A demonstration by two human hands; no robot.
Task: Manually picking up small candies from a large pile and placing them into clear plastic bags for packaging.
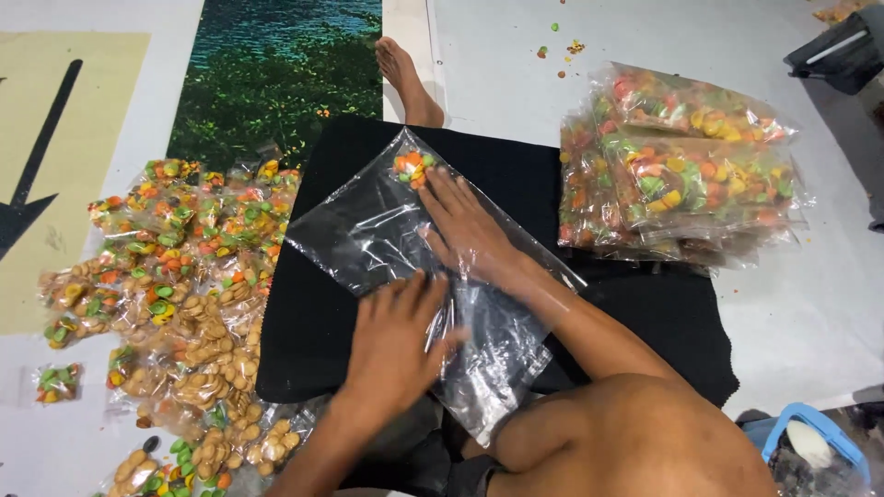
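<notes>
Floor covering is a pale printed sheet point(810, 304), with a black arrow on cream at the far left and a green and blue picture panel point(276, 74) at the top. On it lies a black cloth point(304, 322), and on the cloth a large clear plastic bag point(368, 230), set slantwise.

Right hand point(465, 225): inside the bag through its open near end, flat, fingers extended and spread, closed on nothing. Fingertips lie just beside a small cluster of orange and green snack pieces point(412, 168) in the bag's far corner.

Left hand point(396, 340): on top of the bag near its mouth, palm down, fingers spread, pressing the film to the cloth; no grip taken.

Left of the cloth: a loose heap of small filled packets point(184, 267) holding tan, orange and green pieces. Right of the cloth, well apart from the hands: a stack of larger filled bags point(691, 175) of the same coloured pieces. A bare foot point(405, 78) rests beyond the cloth's far edge. A few loose pieces point(562, 46) lie scattered beyond. A blue container point(810, 442) shows at lower right.
</notes>
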